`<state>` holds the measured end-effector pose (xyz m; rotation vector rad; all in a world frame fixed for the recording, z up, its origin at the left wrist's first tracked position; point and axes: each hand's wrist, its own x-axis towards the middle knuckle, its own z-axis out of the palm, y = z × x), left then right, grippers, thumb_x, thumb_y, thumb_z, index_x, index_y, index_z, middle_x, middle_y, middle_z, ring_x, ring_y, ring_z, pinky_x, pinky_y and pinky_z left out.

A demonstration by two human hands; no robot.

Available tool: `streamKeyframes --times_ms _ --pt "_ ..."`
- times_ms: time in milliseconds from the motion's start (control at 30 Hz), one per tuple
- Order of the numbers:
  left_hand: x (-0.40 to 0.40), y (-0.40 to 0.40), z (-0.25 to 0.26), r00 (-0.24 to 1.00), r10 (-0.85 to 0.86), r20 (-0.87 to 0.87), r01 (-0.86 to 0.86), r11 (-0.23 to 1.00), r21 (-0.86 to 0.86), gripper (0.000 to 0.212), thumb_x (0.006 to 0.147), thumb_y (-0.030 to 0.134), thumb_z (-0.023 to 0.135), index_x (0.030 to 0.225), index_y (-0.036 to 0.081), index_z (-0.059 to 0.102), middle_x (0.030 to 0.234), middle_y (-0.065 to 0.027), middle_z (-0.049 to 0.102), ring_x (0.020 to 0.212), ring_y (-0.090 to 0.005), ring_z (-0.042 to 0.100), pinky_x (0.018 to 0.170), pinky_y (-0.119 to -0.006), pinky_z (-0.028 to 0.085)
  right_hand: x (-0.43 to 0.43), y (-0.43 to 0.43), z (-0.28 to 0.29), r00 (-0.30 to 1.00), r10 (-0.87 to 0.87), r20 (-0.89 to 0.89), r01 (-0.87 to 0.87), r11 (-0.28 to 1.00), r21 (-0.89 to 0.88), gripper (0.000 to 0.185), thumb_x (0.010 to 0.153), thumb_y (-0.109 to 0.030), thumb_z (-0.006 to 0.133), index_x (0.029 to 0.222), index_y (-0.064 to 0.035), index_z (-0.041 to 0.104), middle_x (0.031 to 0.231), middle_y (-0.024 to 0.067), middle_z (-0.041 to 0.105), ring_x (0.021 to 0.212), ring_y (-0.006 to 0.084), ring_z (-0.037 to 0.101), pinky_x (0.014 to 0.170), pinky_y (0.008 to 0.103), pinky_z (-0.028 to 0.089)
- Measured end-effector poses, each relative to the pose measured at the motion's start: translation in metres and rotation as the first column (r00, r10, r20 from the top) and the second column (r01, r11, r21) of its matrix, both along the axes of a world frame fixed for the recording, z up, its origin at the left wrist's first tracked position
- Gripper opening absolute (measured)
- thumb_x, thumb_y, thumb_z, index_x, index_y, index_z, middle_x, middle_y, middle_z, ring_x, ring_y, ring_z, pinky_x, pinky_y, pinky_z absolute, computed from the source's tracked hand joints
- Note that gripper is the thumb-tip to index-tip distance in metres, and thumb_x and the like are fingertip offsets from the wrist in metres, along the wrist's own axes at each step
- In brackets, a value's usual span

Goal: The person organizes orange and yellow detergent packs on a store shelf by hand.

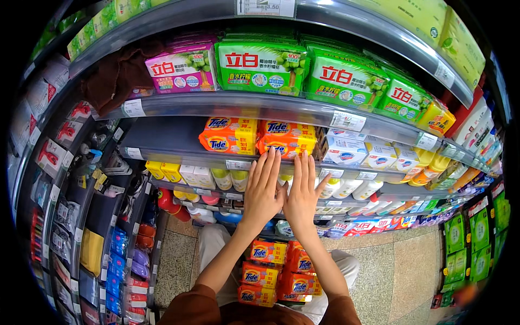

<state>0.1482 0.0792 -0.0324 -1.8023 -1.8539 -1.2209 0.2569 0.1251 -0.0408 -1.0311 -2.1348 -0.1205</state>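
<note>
Both arms reach forward to a store shelf. The fingertips of my left hand (262, 189) lie at the lower front of an orange Tide soap pack (286, 139), over the shelf's edge. My right hand (302, 193) has its fingertips at the same pack's lower right, thumbs close together. Both hands look flat, with nothing held in them. Beside that pack, on its left, stands another stack of orange Tide packs (228, 136). Several more Tide soap packs (260, 276) lie in stacks low before my body, between my legs.
Above is a shelf of green soap packs (262, 67) and a pink soap pack (180, 69), with a brown cloth (118, 77) at its left. White soap boxes (345, 150) stand right of the Tide. A price-tagged shelf edge (191, 160) runs below. Side racks (97, 219) stand left.
</note>
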Motion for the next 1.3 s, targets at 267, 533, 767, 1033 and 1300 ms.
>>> streamKeyframes --times_ms 267,533,767,1033,1300 --pt "0.001 -0.004 0.011 0.999 -0.025 0.033 0.024 0.999 0.024 0.076 0.079 0.004 0.060 0.151 0.004 0.034 0.155 -0.0141 0.037 0.143 -0.0298 0.035 0.120 -0.053 0.020 -0.005 -0.004 0.005 0.999 -0.047 0.000 0.047 0.999 0.012 0.076 0.090 -0.030 0.063 0.152 -0.0016 0.029 0.160 0.0141 0.028 0.150 0.0267 0.023 0.119 0.0603 0.004" --pt "-0.006 -0.004 0.006 0.999 -0.051 -0.003 0.051 0.997 0.065 0.076 0.080 0.005 0.059 0.151 0.004 0.034 0.155 -0.0141 0.038 0.142 -0.0309 0.036 0.119 -0.056 0.019 -0.006 -0.001 0.000 0.998 -0.069 0.014 0.067 0.995 0.071 0.075 0.089 -0.032 0.064 0.150 -0.0028 0.033 0.159 0.0132 0.030 0.148 0.0260 0.027 0.119 0.0622 0.006" --pt "-0.010 -0.003 0.000 0.994 -0.106 0.001 0.106 0.988 0.113 0.072 0.083 0.005 0.060 0.150 0.001 0.034 0.154 -0.0164 0.038 0.142 -0.0339 0.034 0.117 -0.046 0.030 -0.007 0.002 -0.005 0.998 -0.020 -0.051 0.024 0.996 0.081 0.071 0.089 -0.021 0.061 0.151 -0.0049 0.031 0.161 0.0120 0.027 0.150 0.0262 0.024 0.118 0.0637 0.003" --pt "-0.014 -0.001 -0.010 0.993 -0.116 0.022 0.113 0.986 0.119 0.067 0.092 0.010 0.055 0.153 0.000 0.029 0.158 -0.0170 0.032 0.149 -0.0345 0.025 0.119 -0.055 0.018 -0.014 -0.005 0.000 0.991 0.043 -0.129 -0.039 0.999 0.036 0.071 0.093 -0.017 0.057 0.154 -0.0026 0.023 0.161 0.0166 0.024 0.152 0.0327 0.017 0.117 0.0639 0.000" --pt "-0.015 0.008 -0.013 0.993 -0.114 -0.041 0.118 0.986 0.116 0.061 0.095 0.009 0.047 0.152 -0.002 0.028 0.157 -0.0220 0.032 0.147 -0.0354 0.028 0.119 -0.054 0.020 -0.022 0.004 -0.008 0.998 0.005 -0.064 0.000 0.997 0.076 0.065 0.098 -0.019 0.047 0.156 -0.0033 0.021 0.162 0.0166 0.023 0.152 0.0297 0.016 0.119 0.0609 0.003"
